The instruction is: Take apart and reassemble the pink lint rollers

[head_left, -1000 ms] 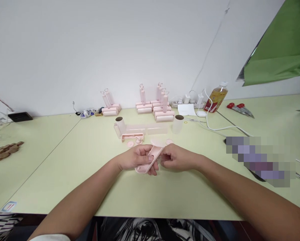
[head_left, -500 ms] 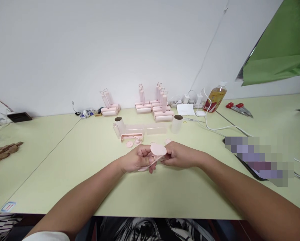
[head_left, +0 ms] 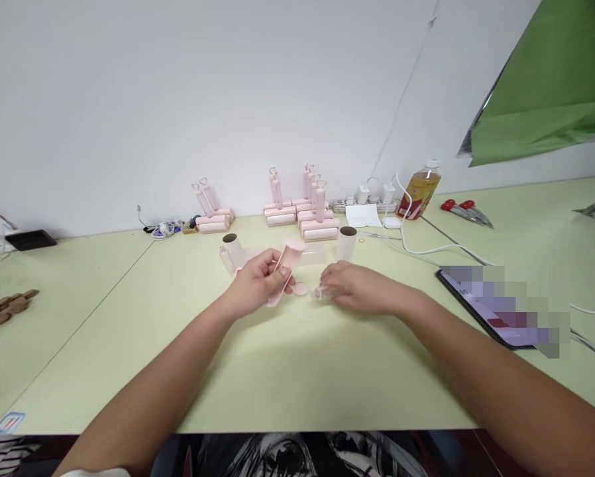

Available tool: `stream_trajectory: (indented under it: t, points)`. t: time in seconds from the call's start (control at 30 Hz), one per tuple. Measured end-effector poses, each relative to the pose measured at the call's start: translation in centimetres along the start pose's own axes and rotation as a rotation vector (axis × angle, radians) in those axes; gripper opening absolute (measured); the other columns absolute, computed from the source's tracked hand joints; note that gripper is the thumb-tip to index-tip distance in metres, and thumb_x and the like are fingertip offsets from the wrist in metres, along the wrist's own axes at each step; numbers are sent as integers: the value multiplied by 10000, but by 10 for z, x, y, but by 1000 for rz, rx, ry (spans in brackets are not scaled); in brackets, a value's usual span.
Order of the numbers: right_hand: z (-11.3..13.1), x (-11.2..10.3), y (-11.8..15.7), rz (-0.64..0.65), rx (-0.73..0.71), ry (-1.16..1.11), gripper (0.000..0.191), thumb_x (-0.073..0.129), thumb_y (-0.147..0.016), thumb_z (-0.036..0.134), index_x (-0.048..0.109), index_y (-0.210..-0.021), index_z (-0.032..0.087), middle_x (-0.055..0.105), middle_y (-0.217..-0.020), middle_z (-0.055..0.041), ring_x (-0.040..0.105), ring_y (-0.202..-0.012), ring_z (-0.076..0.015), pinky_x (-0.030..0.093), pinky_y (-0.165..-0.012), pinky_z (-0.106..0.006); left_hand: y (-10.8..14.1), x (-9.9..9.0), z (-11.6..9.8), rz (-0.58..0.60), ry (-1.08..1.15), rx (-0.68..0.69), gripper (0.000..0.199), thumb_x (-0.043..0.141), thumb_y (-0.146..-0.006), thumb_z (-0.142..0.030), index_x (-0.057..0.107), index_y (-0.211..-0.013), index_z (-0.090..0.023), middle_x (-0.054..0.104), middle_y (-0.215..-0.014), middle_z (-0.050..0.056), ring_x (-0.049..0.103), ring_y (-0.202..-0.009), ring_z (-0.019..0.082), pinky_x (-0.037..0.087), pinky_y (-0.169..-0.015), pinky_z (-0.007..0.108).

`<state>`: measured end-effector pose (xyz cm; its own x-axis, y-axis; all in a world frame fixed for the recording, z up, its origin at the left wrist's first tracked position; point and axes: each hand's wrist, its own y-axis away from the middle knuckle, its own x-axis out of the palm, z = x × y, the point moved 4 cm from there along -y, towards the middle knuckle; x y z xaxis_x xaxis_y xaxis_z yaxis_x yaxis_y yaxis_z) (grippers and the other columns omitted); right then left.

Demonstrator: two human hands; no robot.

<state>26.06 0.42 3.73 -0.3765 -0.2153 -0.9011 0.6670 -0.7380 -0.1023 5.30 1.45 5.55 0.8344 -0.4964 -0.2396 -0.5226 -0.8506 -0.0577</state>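
Note:
My left hand (head_left: 258, 278) is closed around a pink plastic roller housing (head_left: 289, 254), holding it tilted above the table with its rounded end up. Just right of it lies a flat pink disc (head_left: 300, 289). My right hand (head_left: 354, 285) is apart from the housing, low over the table, its fingers curled on a small clear plastic piece (head_left: 321, 292) that looks blurred. Behind the hands a cardboard-cored white roll (head_left: 346, 244) stands upright on the right, and another roll (head_left: 232, 248) on the left beside a clear tube (head_left: 226, 259).
Several pink lint rollers (head_left: 320, 228) with upright handles line the wall. Clear covers (head_left: 312, 254) lie behind my hands. A power strip (head_left: 344, 207), drink bottle (head_left: 421, 191), red-handled tools (head_left: 464, 211) and phone (head_left: 486, 311) are to the right, with white cables between.
My right hand has come away from the pink housing, moving right with the clear piece. My left hand has lifted the housing slightly up and left.

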Motion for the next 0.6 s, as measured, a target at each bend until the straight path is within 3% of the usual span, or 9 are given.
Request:
stream_trajectory:
  t: [0.13, 0.23, 0.3, 0.43, 0.6]
  points:
    - [22, 23, -2, 107, -54, 83, 279, 519, -784, 92, 707, -954, 208, 511, -1378, -102, 439, -1236, -342, 384, -953, -436, -35, -4, -2, -123, -577, 4, 242, 505, -898, -420, 557, -844, -189, 632, -764, 29, 551, -592, 144, 388, -546, 265]
    - [29, 29, -1, 160, -43, 91, 262, 505, -819, 126, 708, -947, 230, 444, -1458, -64, 395, -1277, -380, 359, -970, -494, -63, 11, -4, -143, -1055, 158, 150, 574, -847, -309, 653, -809, -188, 647, -891, 67, 587, -824, 219, 413, -680, 313]
    - [30, 30, -1, 184, -49, 83, 268, 497, -818, 116, 705, -937, 236, 462, -1447, -62, 434, -1243, -369, 360, -961, -502, -79, 22, 2, -107, -1286, 197, 160, 559, -849, -273, 685, -818, -180, 646, -897, 82, 579, -868, 238, 407, -722, 337]
    - [28, 34, -4, 188, -82, 77, 278, 494, -814, 103, 688, -974, 219, 471, -1436, -113, 455, -1230, -359, 330, -981, -525, -94, 35, 19, -45, -1393, 219, 160, 555, -832, -205, 704, -817, -149, 646, -873, 108, 564, -916, 260, 384, -780, 377]
    - [22, 42, -9, 159, -107, 53, 239, 525, -835, 142, 674, -1009, 210, 470, -1428, -141, 471, -1207, -339, 335, -970, -487, -97, 37, 35, -14, -1454, 252, 171, 539, -829, -163, 703, -854, -123, 640, -902, 136, 533, -974, 279, 355, -819, 404]
